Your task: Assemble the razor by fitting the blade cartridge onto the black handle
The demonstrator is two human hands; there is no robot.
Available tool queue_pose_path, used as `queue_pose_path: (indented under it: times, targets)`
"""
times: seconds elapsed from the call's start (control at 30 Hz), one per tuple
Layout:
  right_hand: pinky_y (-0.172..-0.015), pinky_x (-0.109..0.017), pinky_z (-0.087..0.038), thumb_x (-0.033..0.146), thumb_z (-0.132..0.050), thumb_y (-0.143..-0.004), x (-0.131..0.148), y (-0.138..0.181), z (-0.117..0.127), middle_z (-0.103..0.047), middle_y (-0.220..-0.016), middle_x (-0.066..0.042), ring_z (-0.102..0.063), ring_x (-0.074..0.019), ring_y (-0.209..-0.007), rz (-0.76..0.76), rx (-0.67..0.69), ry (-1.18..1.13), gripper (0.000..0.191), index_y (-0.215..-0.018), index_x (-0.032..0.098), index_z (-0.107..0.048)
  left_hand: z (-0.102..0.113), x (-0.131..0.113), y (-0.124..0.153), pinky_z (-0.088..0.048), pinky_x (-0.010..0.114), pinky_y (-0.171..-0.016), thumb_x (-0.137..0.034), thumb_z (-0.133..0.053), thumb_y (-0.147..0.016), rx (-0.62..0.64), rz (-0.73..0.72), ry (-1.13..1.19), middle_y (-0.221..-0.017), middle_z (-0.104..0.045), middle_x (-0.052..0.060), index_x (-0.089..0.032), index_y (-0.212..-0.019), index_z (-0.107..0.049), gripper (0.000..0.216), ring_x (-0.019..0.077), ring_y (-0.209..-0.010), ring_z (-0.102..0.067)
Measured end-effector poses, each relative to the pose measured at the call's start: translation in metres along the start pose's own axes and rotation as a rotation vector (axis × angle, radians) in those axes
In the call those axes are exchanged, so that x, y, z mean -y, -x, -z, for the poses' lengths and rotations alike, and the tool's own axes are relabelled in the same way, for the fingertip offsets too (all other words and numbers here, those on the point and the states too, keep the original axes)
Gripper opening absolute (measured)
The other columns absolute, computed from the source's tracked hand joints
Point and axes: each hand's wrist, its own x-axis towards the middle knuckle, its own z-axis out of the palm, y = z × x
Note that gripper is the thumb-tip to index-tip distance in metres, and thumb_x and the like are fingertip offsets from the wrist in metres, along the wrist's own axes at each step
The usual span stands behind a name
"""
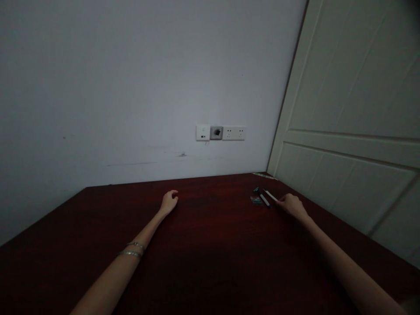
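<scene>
My left hand [169, 202] rests on the dark red table, its fingers loosely curled with a gap at the thumb; nothing shows in it. At the right, my right hand [292, 204] pinches the near end of a slim white pen-like tool [271, 195], whose thin dark tip points away to the left. Just left of that tool lies a razor-like item [264, 200] with a grey handle and a dark crosswise head. A small clear packet [256, 201] with dark greenish contents, too small to make out, lies beside it.
A thin pale strip with markings [264, 176] lies at the table's [203, 227] far right corner. The white wall behind carries sockets [233, 133] and a dark plug [217, 132]. A pale panelled door [344, 109] borders the table's right side.
</scene>
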Motion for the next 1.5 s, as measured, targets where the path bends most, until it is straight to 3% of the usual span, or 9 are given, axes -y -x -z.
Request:
queue_pose_path:
  times: [0.4,0.93,1.07,1.2,1.37,1.5]
  targets:
    - [-0.068,-0.032,-0.046,0.033,-0.052,-0.078,0.003,-0.004,-0.017,-0.067,-0.088,-0.017,-0.064,-0.0287,-0.085,0.015,-0.010,0.072,0.027,-0.086,0.014,-0.071,0.004,-0.007,0.006,-0.041,0.029,-0.095,-0.006,-0.050,-0.073,0.016,-0.013,-0.070,-0.109,-0.063,0.010,-0.010,-0.102,-0.061,0.031,0.0183,-0.104,-0.057]
    - [-0.067,-0.033,-0.045,0.043,-0.040,-0.084,0.016,0.006,-0.007,-0.067,-0.086,-0.015,-0.062,-0.0278,-0.084,0.046,-0.037,0.172,0.041,-0.086,0.015,-0.070,0.002,-0.006,0.007,-0.041,0.030,-0.094,-0.008,-0.050,-0.072,0.022,-0.061,-0.146,-0.106,-0.064,0.009,-0.012,-0.101,-0.063,0.032,0.0193,-0.102,-0.057]
    - [-0.070,-0.034,-0.044,0.039,-0.037,-0.086,0.047,0.015,-0.001,-0.064,-0.097,-0.015,-0.059,-0.0278,-0.090,0.127,-0.161,0.266,0.039,-0.091,0.017,-0.069,-0.001,-0.002,0.007,-0.041,0.031,-0.093,-0.008,-0.050,-0.072,0.017,-0.077,-0.163,-0.105,-0.064,0.010,-0.011,-0.101,-0.063,0.032,0.0201,-0.100,-0.057]
    - [-0.072,-0.032,-0.042,0.035,-0.035,-0.088,0.098,0.024,-0.009,-0.064,-0.097,-0.013,-0.056,-0.0256,-0.091,0.328,-0.214,0.273,0.037,-0.090,0.017,-0.068,-0.004,0.002,0.008,-0.040,0.029,-0.094,-0.008,-0.050,-0.072,0.012,-0.108,-0.175,-0.105,-0.064,0.009,-0.011,-0.100,-0.063,0.031,0.0193,-0.100,-0.056]
    - [-0.078,-0.030,-0.040,0.032,-0.035,-0.088,0.164,0.036,-0.037,-0.065,-0.091,-0.012,-0.056,-0.0232,-0.090,0.553,-0.107,0.176,0.037,-0.087,0.015,-0.067,-0.004,0.003,0.009,-0.040,0.030,-0.093,-0.008,-0.048,-0.074,0.026,-0.107,-0.189,-0.104,-0.063,0.009,-0.011,-0.098,-0.063,0.029,0.0192,-0.100,-0.055]
    - [-0.086,-0.030,-0.039,0.033,-0.038,-0.088,0.202,0.054,-0.068,-0.061,-0.106,-0.014,-0.053,-0.0231,-0.100,0.701,-0.001,0.045,0.036,-0.103,0.014,-0.064,-0.004,0.003,0.010,-0.039,0.030,-0.093,-0.009,-0.049,-0.074,0.033,-0.106,-0.210,-0.105,-0.062,0.009,-0.011,-0.102,-0.061,0.031,0.0192,-0.100,-0.054]
